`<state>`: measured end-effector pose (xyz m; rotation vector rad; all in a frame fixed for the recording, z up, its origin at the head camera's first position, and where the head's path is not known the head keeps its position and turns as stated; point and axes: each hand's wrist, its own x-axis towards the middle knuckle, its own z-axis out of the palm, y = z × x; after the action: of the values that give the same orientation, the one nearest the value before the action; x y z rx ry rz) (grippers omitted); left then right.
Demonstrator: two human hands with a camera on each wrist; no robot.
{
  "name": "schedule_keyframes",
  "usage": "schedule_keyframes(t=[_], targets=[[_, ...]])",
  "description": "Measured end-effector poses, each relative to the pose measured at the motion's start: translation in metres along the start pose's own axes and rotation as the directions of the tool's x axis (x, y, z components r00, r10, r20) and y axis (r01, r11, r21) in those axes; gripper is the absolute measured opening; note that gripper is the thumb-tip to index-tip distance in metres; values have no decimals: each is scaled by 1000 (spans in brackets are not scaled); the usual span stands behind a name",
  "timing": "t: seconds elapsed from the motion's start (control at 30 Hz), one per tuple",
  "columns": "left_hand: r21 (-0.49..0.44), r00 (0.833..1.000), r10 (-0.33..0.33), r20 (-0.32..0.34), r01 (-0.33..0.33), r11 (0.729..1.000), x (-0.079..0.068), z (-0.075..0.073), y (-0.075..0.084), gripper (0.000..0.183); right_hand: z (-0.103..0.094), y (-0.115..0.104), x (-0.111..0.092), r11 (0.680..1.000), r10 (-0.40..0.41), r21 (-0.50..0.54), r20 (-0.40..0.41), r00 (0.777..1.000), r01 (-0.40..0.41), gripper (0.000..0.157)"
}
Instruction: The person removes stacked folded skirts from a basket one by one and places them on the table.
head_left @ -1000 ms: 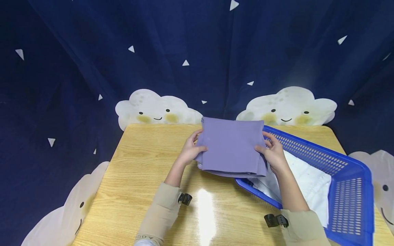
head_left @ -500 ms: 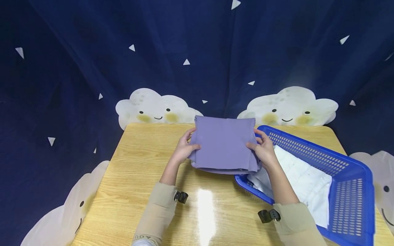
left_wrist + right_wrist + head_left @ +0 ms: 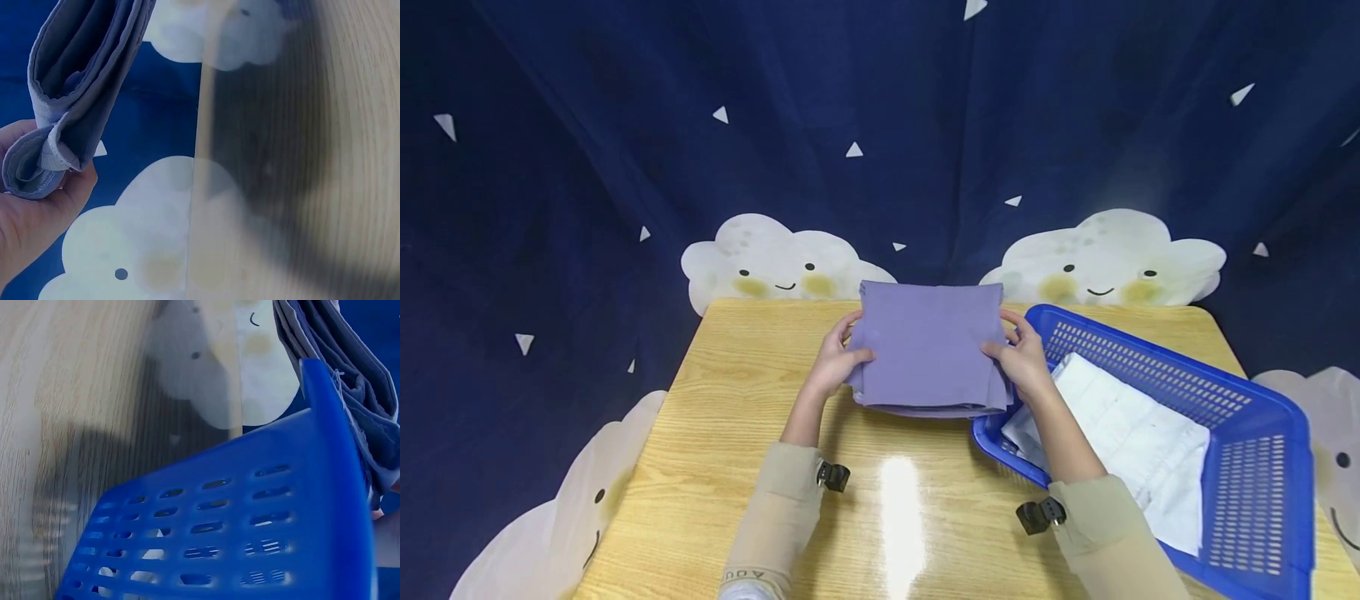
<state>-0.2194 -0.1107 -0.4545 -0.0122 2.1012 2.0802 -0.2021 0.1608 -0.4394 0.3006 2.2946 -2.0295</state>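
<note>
A folded purple cloth [image 3: 928,346], several layers thick, is held up above the table between both hands. At its left edge the left hand [image 3: 833,360] grips it, thumb on top and fingers behind. The right hand [image 3: 1024,360] pinches the opposite edge the same way. In the left wrist view the cloth [image 3: 87,81] shows its stacked, folded layers, with a rolled edge in the left hand [image 3: 44,212]. From the right wrist the layered cloth [image 3: 350,381] appears beyond the basket's rim, the right hand mostly hidden.
A blue plastic basket [image 3: 1262,450] with slotted walls stands on the right of the wooden table [image 3: 715,433], close to the right forearm. White folded cloth [image 3: 1135,433] lies inside it. A dark blue curtain [image 3: 880,100] with cloud prints hangs behind the table.
Both hands have moved left with the purple cloth, away from the basket. More of the basket's near left corner and of the white cloth shows now.
</note>
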Motion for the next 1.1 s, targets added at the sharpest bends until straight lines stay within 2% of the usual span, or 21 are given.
schedule_keyframes(t=[0.33, 0.57, 1.1], targets=[[-8, 999, -8, -49, 8, 1000, 5, -11, -6, 75, 15, 2, 12, 999, 9, -32, 1, 1000, -9, 65], [-9, 998, 6, -62, -6, 1000, 8, -17, -11, 76, 25, 6, 19, 999, -4, -44, 1, 1000, 4, 64], [15, 996, -22, -88, 23, 1000, 15, -35, -20, 74, 46, 14, 29, 999, 29, -42, 28, 999, -28, 65]])
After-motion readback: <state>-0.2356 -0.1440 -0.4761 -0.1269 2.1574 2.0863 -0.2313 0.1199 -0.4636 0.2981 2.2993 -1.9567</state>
